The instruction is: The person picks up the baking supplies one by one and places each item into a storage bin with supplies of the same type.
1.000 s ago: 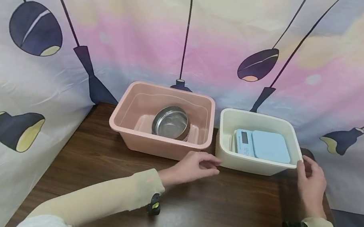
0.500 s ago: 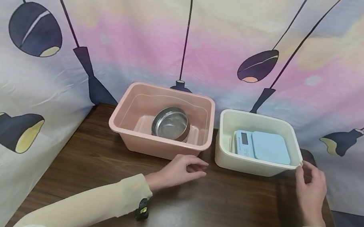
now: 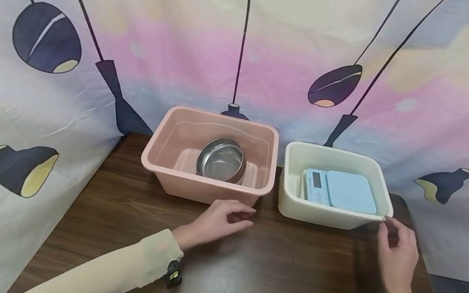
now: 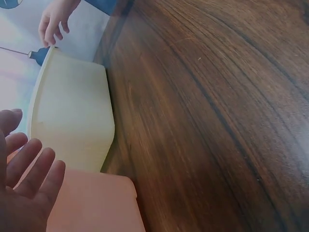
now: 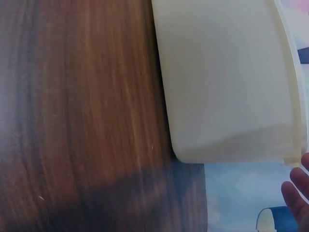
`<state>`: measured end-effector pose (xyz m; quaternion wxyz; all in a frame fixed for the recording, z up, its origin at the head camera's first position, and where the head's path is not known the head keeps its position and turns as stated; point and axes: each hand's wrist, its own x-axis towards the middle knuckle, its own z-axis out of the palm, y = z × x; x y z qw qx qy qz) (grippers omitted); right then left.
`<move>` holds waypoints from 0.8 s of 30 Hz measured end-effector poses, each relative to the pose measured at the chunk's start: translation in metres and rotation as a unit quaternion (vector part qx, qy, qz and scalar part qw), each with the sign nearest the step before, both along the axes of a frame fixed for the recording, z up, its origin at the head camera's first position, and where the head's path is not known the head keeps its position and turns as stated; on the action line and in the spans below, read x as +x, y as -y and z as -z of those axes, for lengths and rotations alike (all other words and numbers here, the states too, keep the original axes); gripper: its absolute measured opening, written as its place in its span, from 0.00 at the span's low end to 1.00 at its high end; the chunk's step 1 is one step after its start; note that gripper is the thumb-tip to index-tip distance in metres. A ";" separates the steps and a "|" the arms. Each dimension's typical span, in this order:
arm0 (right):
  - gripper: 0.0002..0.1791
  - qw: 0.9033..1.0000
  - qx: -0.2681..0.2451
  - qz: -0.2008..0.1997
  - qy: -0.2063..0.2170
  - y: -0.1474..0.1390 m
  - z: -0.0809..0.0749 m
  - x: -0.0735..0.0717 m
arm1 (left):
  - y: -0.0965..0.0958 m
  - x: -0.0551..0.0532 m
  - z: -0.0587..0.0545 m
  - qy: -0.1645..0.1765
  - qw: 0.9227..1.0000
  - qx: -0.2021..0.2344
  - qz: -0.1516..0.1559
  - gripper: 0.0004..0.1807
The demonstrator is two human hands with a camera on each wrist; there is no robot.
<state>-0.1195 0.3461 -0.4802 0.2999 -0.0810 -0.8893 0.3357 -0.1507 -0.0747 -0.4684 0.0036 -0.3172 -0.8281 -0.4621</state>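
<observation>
In the head view my left hand [image 3: 218, 219] hovers in front of the pink bin [image 3: 203, 189], fingers loosely bent with nothing between them. A round metal tin [image 3: 221, 160] sits inside that bin. To the right, a cream bin [image 3: 328, 216] holds a pale blue kitchen scale [image 3: 351, 192] with a small dark display. My right hand [image 3: 398, 262] is at the cream bin's front right corner, fingertips at the rim; whether they touch it I cannot tell. The left wrist view shows my left hand's spread fingers [image 4: 31, 169]. Only fingertips [image 5: 294, 193] appear in the right wrist view.
Both bins stand side by side at the back of a dark wooden table [image 3: 266, 288], a narrow gap between them. Behind hangs a patterned cloth [image 3: 180, 27] with printed lamps. The table's right edge runs close to my right hand.
My left hand has moved left and slightly toward me, away from the cream bin's front left corner. My right hand has drawn back a little at the right corner. The bins stay put.
</observation>
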 end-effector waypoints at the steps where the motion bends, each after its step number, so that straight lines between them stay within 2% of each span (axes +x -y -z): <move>1: 0.16 1.000 0.000 -0.001 -0.001 0.001 0.001 0.001 | 0.002 0.001 0.001 -0.011 1.000 -0.007 -0.004 0.15; 7: 0.17 1.000 -0.006 0.006 0.027 0.010 0.004 0.008 | 0.012 0.005 0.005 -0.056 0.998 -0.026 -0.024 0.16; 10: 0.17 1.000 -0.008 0.002 0.030 0.015 0.008 0.013 | 0.018 0.008 0.009 -0.054 0.998 -0.017 -0.031 0.15; 16: 0.15 1.000 0.001 -0.021 0.005 0.026 0.015 0.020 | 0.031 0.016 0.013 -0.036 0.998 -0.015 -0.044 0.15; 19: 0.14 0.999 0.005 -0.035 -0.002 0.031 0.018 0.023 | 0.036 0.019 0.015 -0.044 0.998 -0.022 -0.050 0.15; 24: 0.14 0.998 0.019 -0.064 -0.005 0.039 0.024 0.027 | 0.047 0.023 0.022 -0.077 0.993 -0.052 -0.069 0.17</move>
